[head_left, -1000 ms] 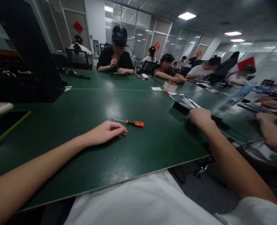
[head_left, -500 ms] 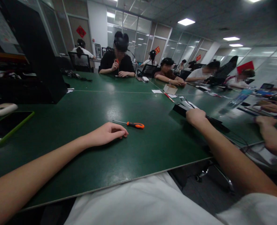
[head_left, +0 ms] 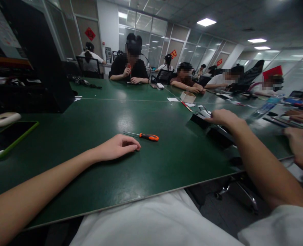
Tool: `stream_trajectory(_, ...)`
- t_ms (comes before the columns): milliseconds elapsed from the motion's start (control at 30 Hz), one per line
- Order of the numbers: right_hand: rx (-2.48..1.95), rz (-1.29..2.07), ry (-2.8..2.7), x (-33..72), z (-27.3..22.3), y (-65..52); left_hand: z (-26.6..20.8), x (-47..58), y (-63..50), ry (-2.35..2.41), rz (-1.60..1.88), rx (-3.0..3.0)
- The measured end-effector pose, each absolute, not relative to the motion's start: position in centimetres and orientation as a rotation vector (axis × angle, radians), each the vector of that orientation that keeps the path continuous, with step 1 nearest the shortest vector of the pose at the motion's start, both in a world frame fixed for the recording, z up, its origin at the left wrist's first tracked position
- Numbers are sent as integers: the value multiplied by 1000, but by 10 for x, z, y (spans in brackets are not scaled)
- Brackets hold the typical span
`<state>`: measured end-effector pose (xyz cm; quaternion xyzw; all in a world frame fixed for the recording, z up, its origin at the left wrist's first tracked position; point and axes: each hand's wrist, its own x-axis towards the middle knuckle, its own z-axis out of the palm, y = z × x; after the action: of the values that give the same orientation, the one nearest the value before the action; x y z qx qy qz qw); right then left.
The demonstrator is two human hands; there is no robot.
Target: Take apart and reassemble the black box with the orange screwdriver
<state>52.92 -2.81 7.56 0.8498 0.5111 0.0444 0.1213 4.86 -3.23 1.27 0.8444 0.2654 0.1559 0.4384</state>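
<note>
My left hand (head_left: pixel 120 147) rests on its side on the green table (head_left: pixel 90 186), fingers loosely bent and nothing in them. Just beyond its fingertips lies a screwdriver (head_left: pixel 149 137) with an orange and black handle, its thin shaft pointing left. My right hand (head_left: pixel 225 118) is over at the right, bent down above a black box-like object (head_left: pixel 199 120). Its fingers are curled and mostly hidden, so the exact grip does not show. A dark, blurred piece (head_left: pixel 220 136) hangs or stands just below that hand.
A phone with a green rim (head_left: pixel 11 138) and a whitish rounded case (head_left: pixel 3 119) lie at the left, before a large black panel (head_left: pixel 42 68). Farther off are a small cardboard box (head_left: pixel 187 97), paper slips (head_left: pixel 172 99) and a plastic bottle (head_left: pixel 266 106). Other people sit around.
My right hand has lifted slightly and shifted right, and the dark piece under it has changed position. The left hand and the screwdriver stay in place.
</note>
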Motion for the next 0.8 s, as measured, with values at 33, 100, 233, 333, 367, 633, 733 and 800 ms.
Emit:
stream_trajectory(33, 2451, 75, 1554, 532, 74, -24, 13, 49, -33, 661, 392, 2099)
stream_trajectory(100, 2397, -44, 1658, 534, 71, -17, 14, 49, -34, 662, 399, 2094)
stream_trajectory(233, 2391, -202, 1770, 527, 72, -13, 14, 49, -34, 660, 416, 2062)
stream_trajectory(333, 2378, -367, 1877, 514, 81, -20, 10, 49, -33, 660, 452, 2003)
stream_trajectory(367, 2351, -425, 1946, 507, 85, -23, 9, 49, -32, 659, 465, 1982)
stream_trajectory(633, 1630, -583, 2714, 393, 106, -77, 2, 50, -30, 692, 746, 1876)
stream_trajectory(733, 1287, -413, 2884, 334, 91, -94, 4, 50, -31, 713, 795, 1872)
stream_trajectory(800, 1125, -279, 2950, 303, 75, -97, 6, 50, -31, 706, 795, 1864)
